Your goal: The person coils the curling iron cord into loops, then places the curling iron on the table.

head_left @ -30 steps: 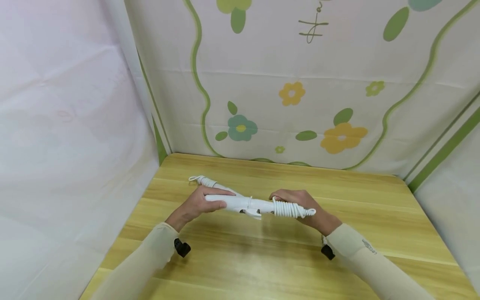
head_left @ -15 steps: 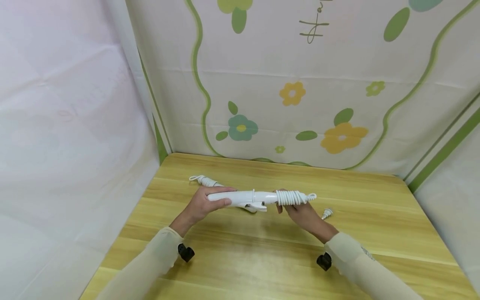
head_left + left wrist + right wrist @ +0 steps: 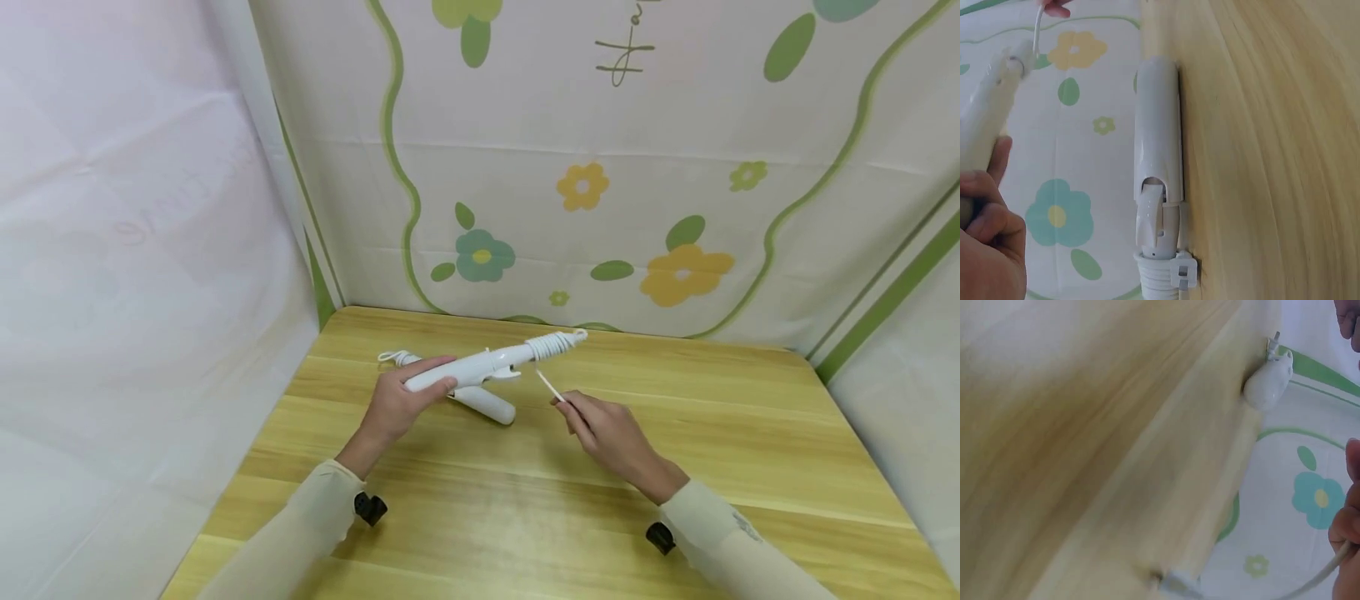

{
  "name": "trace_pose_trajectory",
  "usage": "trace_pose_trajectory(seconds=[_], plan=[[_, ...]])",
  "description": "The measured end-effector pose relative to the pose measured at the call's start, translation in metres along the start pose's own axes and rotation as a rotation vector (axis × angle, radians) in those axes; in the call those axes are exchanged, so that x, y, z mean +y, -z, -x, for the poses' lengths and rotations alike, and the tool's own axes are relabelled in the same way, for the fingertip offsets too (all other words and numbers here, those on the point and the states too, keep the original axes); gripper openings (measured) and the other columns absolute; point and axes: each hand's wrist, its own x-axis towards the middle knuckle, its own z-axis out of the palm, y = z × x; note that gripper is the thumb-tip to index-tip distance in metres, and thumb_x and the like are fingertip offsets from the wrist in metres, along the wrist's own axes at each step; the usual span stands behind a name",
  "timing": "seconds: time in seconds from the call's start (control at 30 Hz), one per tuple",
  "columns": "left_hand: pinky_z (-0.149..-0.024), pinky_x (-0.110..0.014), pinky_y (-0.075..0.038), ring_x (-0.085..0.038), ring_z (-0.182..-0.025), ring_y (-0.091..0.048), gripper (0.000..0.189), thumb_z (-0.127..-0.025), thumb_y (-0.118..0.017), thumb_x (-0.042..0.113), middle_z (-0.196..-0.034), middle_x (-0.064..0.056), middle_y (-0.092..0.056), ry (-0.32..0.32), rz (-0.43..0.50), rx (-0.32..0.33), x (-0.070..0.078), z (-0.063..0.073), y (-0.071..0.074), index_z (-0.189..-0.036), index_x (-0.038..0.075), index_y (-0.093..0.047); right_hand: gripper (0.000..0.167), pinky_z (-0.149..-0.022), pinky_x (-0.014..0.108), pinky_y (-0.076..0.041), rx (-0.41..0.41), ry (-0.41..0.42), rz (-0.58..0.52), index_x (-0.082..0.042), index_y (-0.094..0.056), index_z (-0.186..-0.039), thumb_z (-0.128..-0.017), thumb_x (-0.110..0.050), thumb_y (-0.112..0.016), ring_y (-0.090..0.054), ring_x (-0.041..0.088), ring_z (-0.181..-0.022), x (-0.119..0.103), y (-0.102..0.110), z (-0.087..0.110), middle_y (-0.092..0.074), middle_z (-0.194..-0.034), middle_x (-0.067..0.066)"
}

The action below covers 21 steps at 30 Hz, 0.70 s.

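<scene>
My left hand grips a white curling iron by its thick end, tilted so its cord-wrapped end points up and to the right. White cord winds in tight coils round that end. My right hand, to the right of the iron and lower, pinches a loose length of the cord between thumb and fingers. In the right wrist view this cord curves from the fingers to a pale plug-like end. A second white curling iron, also cord-wrapped, lies beneath the held one, partly hidden in the head view.
Both irons are over a wood-grain table. A white cloth wall with printed flowers stands along its far edge, and further cloth hangs at the left side. Each wrist wears a small black camera.
The held iron has swung from nearly level to tilted, its wrapped end rising away from me. My right hand has left the coils and drawn out a length of cord. The lower iron shows more.
</scene>
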Motion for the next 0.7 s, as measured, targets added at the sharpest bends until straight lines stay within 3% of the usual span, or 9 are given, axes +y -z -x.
trace_pose_trajectory(seconds=[0.13,0.23,0.37,0.5,0.6,0.7], plan=[[-0.065,-0.025,-0.057,-0.018,-0.089,-0.068,0.036,-0.094,-0.089,0.028,-0.130,-0.006,-0.080,-0.006,-0.091,0.051,-0.005,0.000,0.002,-0.129,0.022,-0.083,0.033,-0.050,0.008,-0.031,0.045,0.135,0.016,-0.009,-0.076,-0.109,-0.118,-0.029,-0.051,-0.040,-0.009,-0.060,0.002,0.009,-0.003,-0.060,-0.073,-0.012],[-0.059,-0.025,-0.053,-0.015,-0.076,-0.065,0.037,-0.093,-0.090,0.030,-0.124,-0.005,-0.082,-0.020,-0.173,0.006,-0.008,0.003,0.000,-0.128,0.023,-0.083,0.043,-0.051,0.010,-0.034,0.054,0.214,0.052,-0.009,-0.074,-0.105,-0.120,-0.035,-0.043,-0.040,-0.008,-0.059,0.004,0.016,-0.007,-0.060,-0.073,-0.012],[-0.057,-0.026,-0.053,-0.009,-0.071,-0.064,0.037,-0.093,-0.089,0.037,-0.122,-0.004,-0.082,-0.050,-0.265,-0.114,-0.008,0.009,-0.005,-0.128,0.027,-0.083,0.043,-0.049,0.014,-0.040,0.046,0.289,0.141,-0.008,-0.069,-0.101,-0.120,-0.035,-0.041,-0.044,-0.005,-0.057,0.008,0.022,-0.014,-0.061,-0.071,-0.010],[-0.063,-0.025,-0.056,-0.006,-0.081,-0.068,0.036,-0.095,-0.087,0.038,-0.124,-0.003,-0.082,-0.142,-0.322,-0.256,-0.005,0.013,-0.004,-0.129,0.028,-0.083,0.042,-0.049,0.021,-0.049,0.053,0.330,0.185,-0.007,-0.070,-0.103,-0.120,-0.033,-0.043,-0.058,0.001,-0.058,0.013,0.027,-0.020,-0.071,-0.077,-0.005],[-0.069,-0.026,-0.059,-0.007,-0.087,-0.071,0.036,-0.095,-0.088,0.035,-0.123,-0.003,-0.082,-0.185,-0.287,-0.366,-0.001,0.014,-0.001,-0.128,0.025,-0.083,0.042,-0.053,0.025,-0.055,0.044,0.343,0.169,-0.008,-0.072,-0.103,-0.119,-0.033,-0.044,-0.068,0.005,-0.063,0.015,0.029,-0.023,-0.076,-0.084,-0.002],[-0.073,-0.027,-0.059,-0.009,-0.089,-0.072,0.035,-0.094,-0.088,0.031,-0.122,-0.001,-0.083,-0.169,-0.221,-0.455,0.001,0.015,0.004,-0.128,0.024,-0.083,0.043,-0.058,0.025,-0.058,0.003,0.358,0.142,-0.010,-0.074,-0.103,-0.119,-0.035,-0.043,-0.071,0.005,-0.068,0.015,0.030,-0.024,-0.078,-0.087,-0.004]])
